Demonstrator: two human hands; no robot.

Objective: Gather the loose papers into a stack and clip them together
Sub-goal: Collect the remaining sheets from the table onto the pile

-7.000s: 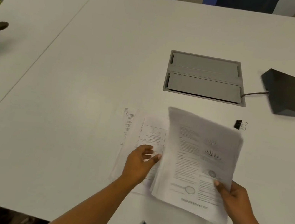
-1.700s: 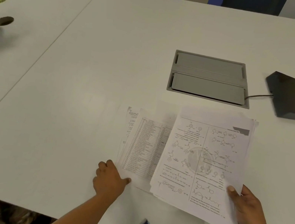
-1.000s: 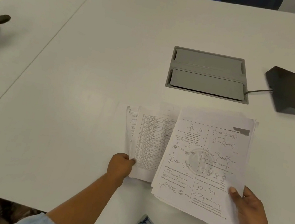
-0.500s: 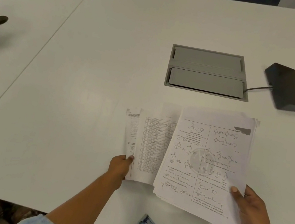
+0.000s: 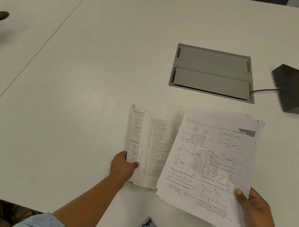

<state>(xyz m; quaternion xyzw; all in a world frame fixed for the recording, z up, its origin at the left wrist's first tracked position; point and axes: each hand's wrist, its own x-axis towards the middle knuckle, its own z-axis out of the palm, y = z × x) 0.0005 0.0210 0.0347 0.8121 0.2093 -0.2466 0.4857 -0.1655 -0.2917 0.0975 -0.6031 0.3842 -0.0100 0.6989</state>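
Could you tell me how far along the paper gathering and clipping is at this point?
Partly gathered. The right hand holds a thick stack topped by the chemistry sheet. The left hand grips the remaining sheets, fanned out beside it. Merging, squaring the edges and clipping remain; no clip is visible.

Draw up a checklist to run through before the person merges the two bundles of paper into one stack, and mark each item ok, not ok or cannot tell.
1. Left hand grips the smaller bundle at its near left corner: ok.
2. Right hand grips the larger bundle at its near right corner: ok.
3. Edges of the two bundles line up: not ok, they overlap askew.
4. Sheets within the larger bundle are squared: not ok, edges fan out at the far right corner.
5. Binder clip in view and within reach: cannot tell, none shows.
6. Bare table beside the papers for tapping them square: ok.
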